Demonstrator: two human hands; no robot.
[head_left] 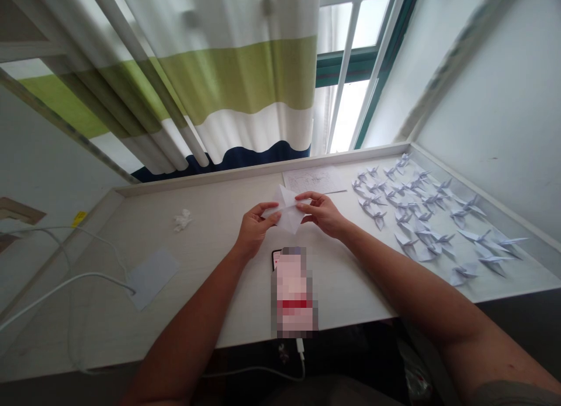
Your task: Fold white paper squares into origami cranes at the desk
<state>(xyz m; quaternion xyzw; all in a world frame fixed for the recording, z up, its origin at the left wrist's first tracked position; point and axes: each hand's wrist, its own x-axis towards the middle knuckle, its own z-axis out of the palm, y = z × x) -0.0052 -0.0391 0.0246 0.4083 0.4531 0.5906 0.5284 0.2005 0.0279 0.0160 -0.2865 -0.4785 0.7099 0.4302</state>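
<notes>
A partly folded sheet of white paper (289,218) is held up over the middle of the table, between both hands. My left hand (255,228) pinches its left edge between thumb and fingers. On the right edge, my right hand (323,212) grips the paper in the same way, fingertips near the central crease. The paper has a pointed top and bottom. Below the hands lies a phone (293,292), its screen mostly blurred out.
Several folded paper cranes (409,210) cover the table's right side. A printed sheet (316,179) lies behind my hands. To the left are a crumpled paper (182,219), a flat white square (154,277) and white cables (79,280). A raised rim (263,167) borders the table's back.
</notes>
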